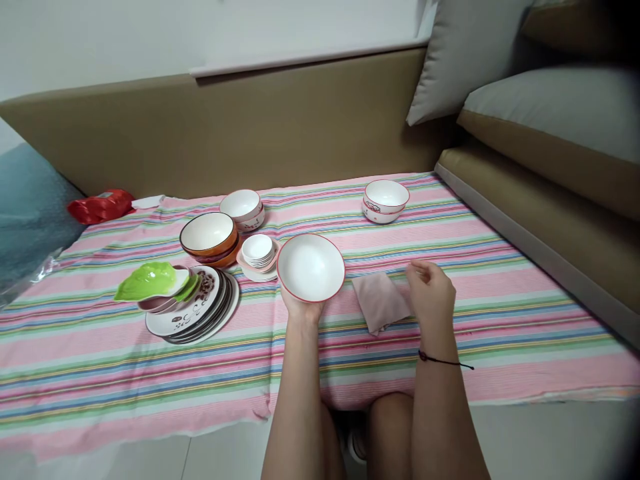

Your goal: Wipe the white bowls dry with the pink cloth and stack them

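My left hand [301, 309] supports a white bowl [311, 267] with a red rim from below. The bowl tilts slightly toward me, its inside bare, and most of the fingers are hidden beneath it. My right hand [433, 291], with a dark cord bracelet at the wrist, hovers over the cover. Its fingers curl together, and nothing shows in them. Just left of this hand lies a folded pale pink cloth [381, 301].
A striped cover [330, 350] lies beneath everything. Stacked red-rimmed bowls [387, 195] stand back right. To the left are white bowls [241, 205], brown bowls [209, 233], small dishes [258, 248], plates [186, 319] and green leaf-shaped dishes [151, 281]. Cushions [555, 113] border the right.
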Demonstrator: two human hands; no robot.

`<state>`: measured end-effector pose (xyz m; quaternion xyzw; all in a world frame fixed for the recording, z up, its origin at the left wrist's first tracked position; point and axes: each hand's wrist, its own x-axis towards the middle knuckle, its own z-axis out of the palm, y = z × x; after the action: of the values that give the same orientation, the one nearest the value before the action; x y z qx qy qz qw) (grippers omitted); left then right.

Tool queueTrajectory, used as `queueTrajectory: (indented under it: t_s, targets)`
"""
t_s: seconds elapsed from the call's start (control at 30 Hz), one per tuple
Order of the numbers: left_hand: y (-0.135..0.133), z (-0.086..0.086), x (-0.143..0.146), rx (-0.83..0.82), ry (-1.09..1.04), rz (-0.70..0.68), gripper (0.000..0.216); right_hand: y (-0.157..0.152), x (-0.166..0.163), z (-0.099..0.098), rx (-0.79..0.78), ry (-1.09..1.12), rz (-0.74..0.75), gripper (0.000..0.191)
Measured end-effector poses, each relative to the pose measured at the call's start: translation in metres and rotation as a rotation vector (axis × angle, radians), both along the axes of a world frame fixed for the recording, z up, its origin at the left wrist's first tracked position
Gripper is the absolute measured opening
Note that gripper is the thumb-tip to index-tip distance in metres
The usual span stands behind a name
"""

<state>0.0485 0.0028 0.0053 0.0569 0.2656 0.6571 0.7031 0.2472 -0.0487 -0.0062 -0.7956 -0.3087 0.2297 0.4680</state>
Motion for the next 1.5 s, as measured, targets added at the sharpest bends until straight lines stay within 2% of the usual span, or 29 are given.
queueTrajectory:
  t_s: [0.07,0.13,0.17,0.23,0.3,0.37,0.43,0.53,0.57,0.63,0.7,0.73,0.93,1.0,1.03,1.1,1.2,1.3,1.4,1.5]
  targets:
    - [-0.001,-0.001,0.002,-0.006,-0.01,-0.014,0.045,0.006,-0.016,0.004,0.207,0.344,0.138,0.041]
    - [-0.001,-0.002,0.004,-0.019,-0.024,-0.034,0.046,0.015,-0.033,-0.002,0.151,0.636,0.301,0.041]
    - [-0.001,-0.002,0.005,-0.026,-0.029,-0.043,0.047,0.02,-0.04,-0.007,0.072,0.672,0.322,0.037]
    - [-0.002,-0.002,0.007,-0.033,-0.034,-0.053,0.049,0.03,-0.05,-0.018,0.022,0.651,0.311,0.03]
    - [-0.003,0.0,0.008,-0.028,-0.033,-0.055,0.049,0.037,-0.054,-0.02,0.1,0.611,0.271,0.029]
    - [-0.004,0.002,0.01,-0.021,-0.028,-0.052,0.046,0.038,-0.056,-0.013,0.219,0.568,0.237,0.032]
    - [-0.005,0.004,0.011,-0.024,-0.028,-0.058,0.044,0.032,-0.057,0.001,0.319,0.541,0.284,0.035]
    - [-0.007,0.005,0.014,-0.034,-0.035,-0.095,0.043,0.018,-0.064,0.017,0.389,0.466,0.581,0.059]
    - [-0.007,0.005,0.014,-0.024,-0.027,-0.103,0.044,0.014,-0.068,0.02,0.369,0.426,0.666,0.074]
    - [-0.009,0.003,0.015,0.004,0.005,-0.112,0.047,0.01,-0.077,0.021,0.285,0.318,0.743,0.104]
    - [-0.01,0.003,0.016,0.01,0.045,-0.108,0.05,0.009,-0.086,0.02,0.216,0.197,0.743,0.123]
    - [-0.011,0.003,0.017,0.012,0.066,-0.108,0.051,0.009,-0.09,0.019,0.212,0.142,0.724,0.127]
    - [-0.01,0.004,0.013,0.118,0.251,-0.153,0.055,0.009,-0.095,0.018,0.419,-0.046,0.525,0.115]
    - [-0.01,0.003,0.006,0.118,0.338,-0.113,0.058,0.008,-0.093,0.018,0.477,-0.166,0.45,0.115]
    - [-0.011,0.002,0.002,0.146,0.386,-0.144,0.064,0.008,-0.091,0.018,0.499,-0.239,0.427,0.115]
    - [-0.013,0.001,-0.004,0.184,0.474,-0.18,0.072,0.01,-0.089,0.016,0.522,-0.376,0.425,0.115]
    - [-0.015,0.0,-0.007,0.223,0.701,-0.17,0.065,0.011,-0.089,0.01,0.506,-0.512,0.493,0.116]
    - [-0.011,-0.001,-0.004,0.216,0.821,-0.113,0.058,0.012,-0.091,0.004,0.447,-0.536,0.501,0.118]
    - [-0.004,-0.001,-0.002,0.166,0.756,-0.143,0.063,0.018,-0.085,0.0,0.429,-0.466,0.433,0.122]
    - [0.001,-0.002,-0.002,0.124,0.694,-0.144,0.071,0.037,-0.059,0.006,0.434,-0.335,0.419,0.123]
